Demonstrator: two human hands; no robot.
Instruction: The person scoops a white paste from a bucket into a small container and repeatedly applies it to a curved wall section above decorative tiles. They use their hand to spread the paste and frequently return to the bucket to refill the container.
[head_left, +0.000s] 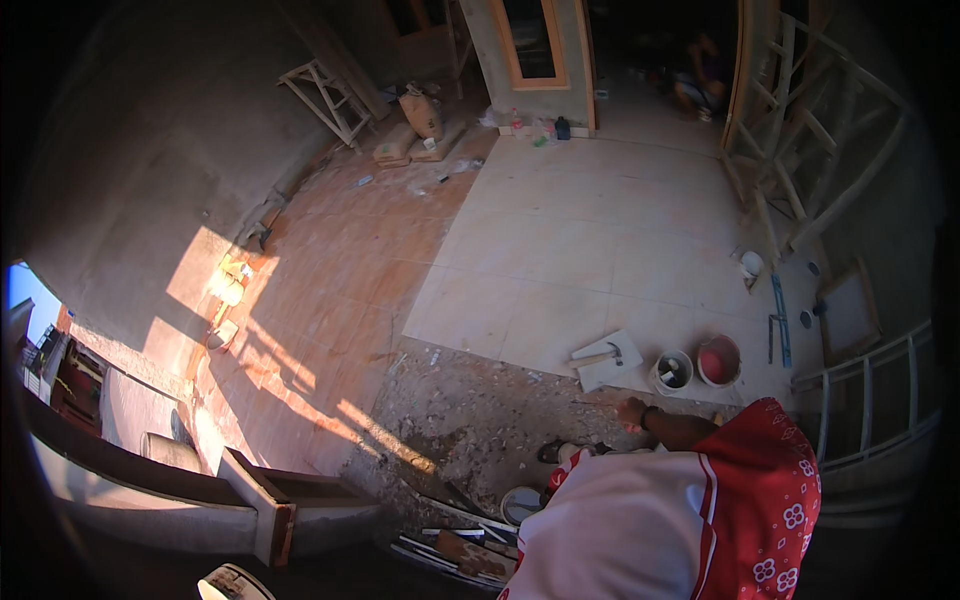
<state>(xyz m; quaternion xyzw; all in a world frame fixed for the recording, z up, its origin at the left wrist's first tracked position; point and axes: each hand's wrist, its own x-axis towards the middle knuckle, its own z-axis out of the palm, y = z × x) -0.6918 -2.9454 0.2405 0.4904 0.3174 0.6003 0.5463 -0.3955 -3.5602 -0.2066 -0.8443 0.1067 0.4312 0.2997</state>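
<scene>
Showing nr white tile [606, 374] w/ hammer [608, 353]: R hand [631, 412], can't tell if open/closed; L hand out of view.

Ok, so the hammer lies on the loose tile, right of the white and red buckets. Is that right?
Wrong side: the head view shows the hammer on the loose tile, left of the white bucket and red bucket.

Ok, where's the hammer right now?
In the head view, right of centre, the hammer lies on a loose white tile, just left of the pale bucket.
</scene>
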